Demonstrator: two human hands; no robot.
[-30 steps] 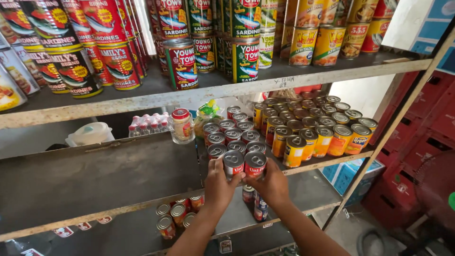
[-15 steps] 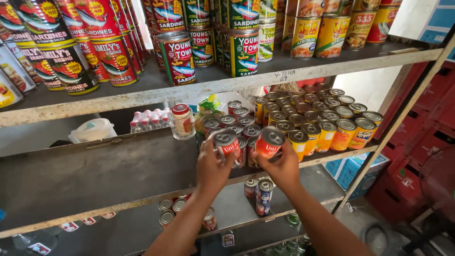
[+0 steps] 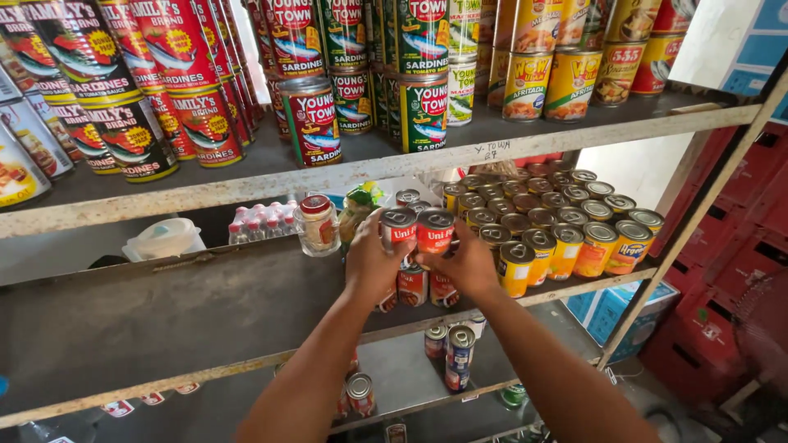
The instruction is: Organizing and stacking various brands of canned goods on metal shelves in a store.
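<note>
Each hand closes around a small red-labelled can: the left hand (image 3: 373,267) wraps the left can (image 3: 399,229) and the right hand (image 3: 469,264) wraps the right can (image 3: 435,230), fingers curled about the cylinder walls below the silver lids. The two tins are held side by side, touching or nearly so, above a row of like red cans (image 3: 414,285) standing at the front of the middle shelf (image 3: 205,312); whether their bases already rest on the tins beneath cannot be told, since the palms cover that joint.

Just to the right, a block of yellow-and-orange labelled cans (image 3: 566,234) fills the shelf in tight rows. To the left stand a glass jar with a red lid (image 3: 318,223), a cluster of tiny bottles (image 3: 261,220) and a white plastic tub (image 3: 164,238). The upper shelf (image 3: 394,160) carries tall sardine tins (image 3: 312,119) stacked two high, and a few loose cans (image 3: 455,353) sit on the lower shelf.

By appearance these are rigid metal tins, dense for their size and smooth on the printed label, so likely to slip through a loose hold; a firm wrap around the mid-wall, as shown, looks the soundest purchase, with the ridged rims giving the fingertips a stop.
</note>
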